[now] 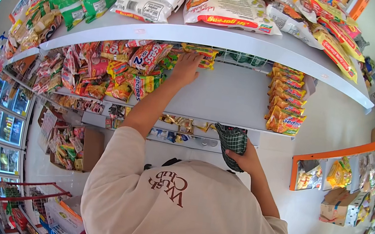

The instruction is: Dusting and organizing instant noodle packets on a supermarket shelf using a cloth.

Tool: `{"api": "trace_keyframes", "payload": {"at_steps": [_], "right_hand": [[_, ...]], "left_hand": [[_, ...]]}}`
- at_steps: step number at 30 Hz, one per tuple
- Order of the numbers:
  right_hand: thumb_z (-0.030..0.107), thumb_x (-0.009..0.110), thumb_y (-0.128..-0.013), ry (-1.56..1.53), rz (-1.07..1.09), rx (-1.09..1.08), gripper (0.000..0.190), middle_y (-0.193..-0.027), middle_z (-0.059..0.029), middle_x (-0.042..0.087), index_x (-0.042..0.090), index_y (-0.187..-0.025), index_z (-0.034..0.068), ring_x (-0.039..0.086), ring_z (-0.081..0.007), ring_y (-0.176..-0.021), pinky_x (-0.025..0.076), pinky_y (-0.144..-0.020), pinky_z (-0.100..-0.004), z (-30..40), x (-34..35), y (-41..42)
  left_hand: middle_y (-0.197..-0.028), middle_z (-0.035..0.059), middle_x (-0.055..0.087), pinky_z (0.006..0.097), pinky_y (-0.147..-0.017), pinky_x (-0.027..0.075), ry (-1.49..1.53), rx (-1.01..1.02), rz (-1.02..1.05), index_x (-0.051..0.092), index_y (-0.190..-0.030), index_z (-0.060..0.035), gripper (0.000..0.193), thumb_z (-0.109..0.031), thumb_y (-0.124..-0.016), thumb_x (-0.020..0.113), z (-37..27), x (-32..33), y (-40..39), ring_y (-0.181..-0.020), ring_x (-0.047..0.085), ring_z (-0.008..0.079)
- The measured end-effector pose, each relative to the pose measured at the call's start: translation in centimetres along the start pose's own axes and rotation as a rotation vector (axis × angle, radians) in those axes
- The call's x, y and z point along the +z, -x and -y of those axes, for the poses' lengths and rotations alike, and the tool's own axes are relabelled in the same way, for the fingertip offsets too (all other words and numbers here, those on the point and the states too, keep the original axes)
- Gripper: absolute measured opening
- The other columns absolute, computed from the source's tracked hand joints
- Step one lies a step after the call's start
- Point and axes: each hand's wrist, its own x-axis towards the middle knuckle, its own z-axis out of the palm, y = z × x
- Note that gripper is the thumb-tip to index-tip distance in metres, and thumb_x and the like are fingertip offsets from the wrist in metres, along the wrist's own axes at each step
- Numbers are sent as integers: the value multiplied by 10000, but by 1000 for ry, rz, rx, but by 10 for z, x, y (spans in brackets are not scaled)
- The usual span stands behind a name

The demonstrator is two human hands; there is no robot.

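Observation:
My left hand (187,68) reaches to the back of the middle shelf (227,94) and rests on yellow-orange instant noodle packets (207,62); whether its fingers close on one is hidden. My right hand (246,158) holds a folded dark green checked cloth (231,143) in front of the shelf's edge. Left of my left arm lies a jumbled pile of noodle packets (121,74), red, yellow and green. Toward the shelf's right end, orange noodle packets (286,119) stand in a row running from front to back.
The upper shelf's white edge (206,36) crosses above my hands, with large noodle packs (230,11) on it. Lower shelves hold small packets. A cardboard box (93,150) of packets stands on the floor at left; an orange-edged shelf (347,152) is at right.

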Motion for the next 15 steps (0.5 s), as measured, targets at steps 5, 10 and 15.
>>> {"api": "trace_keyframes", "payload": {"at_steps": [5,10,15], "right_hand": [[219,807,-736,16,-42,-42,695,-1141,-137,653,468,-1308,15,630,-250,-1054,469,-937,-351,-2,7,2],[63,746,-777,-446,-232,63,524,-1105,-95,649,503,-1240,23,628,-192,-1007,490,-901,-336,3,6,-1],[88,729,-806,-488,-409,-217,494,-1073,-87,627,467,-1220,28,607,-197,-971,487,-873,-330,27,10,-21]], "left_hand": [[-1276,118,522,474,-1025,387,-218,85,133,571,-1219,-119,508,-248,-758,741,9,18,-1,-1228,477,317],[-1141,163,574,419,-839,500,375,-91,147,572,-1163,-75,443,-258,-791,727,-37,-37,20,-1055,580,335],[-985,89,617,328,-770,509,1369,-364,-90,506,-1121,-16,391,-148,-831,731,-75,-33,65,-873,623,192]]}}
